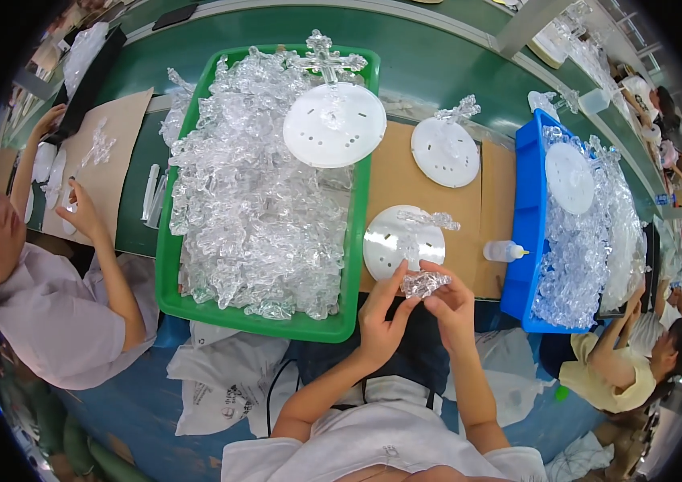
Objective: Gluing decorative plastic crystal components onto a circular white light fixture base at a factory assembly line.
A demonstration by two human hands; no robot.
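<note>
Clear piece: it is held up between your hands, in front of you at the near side of the brown board [469,233]; the clear piece [423,283] has its long axis running roughly left to right, the right end a touch farther from you.
Left hand: your left hand [381,317] pinches the left end, thumb and fingertips closed on it.
Right hand: your right hand [451,305] pinches the right end, fingertips over the top and thumb below.
Near disc: the near disc [381,241] lies just beyond your fingertips and a little to the left, so your left hand is the nearer one. Whether any finger touches its edge, you cannot tell from this view.
Arm on near disc: a clear arm [437,219] runs left to right over it, its knobbly end past the disc's right edge, roughly parallel to what you hold.
Far disc: the far disc [441,153] is straight beyond, well apart from both hands.
Bottle: the bottle [501,251] is off to the right, nearer your right hand, tip toward the blue bin [517,249].
Green tray: the green tray [166,273] stands to your left, heaped with clear parts.
</note>
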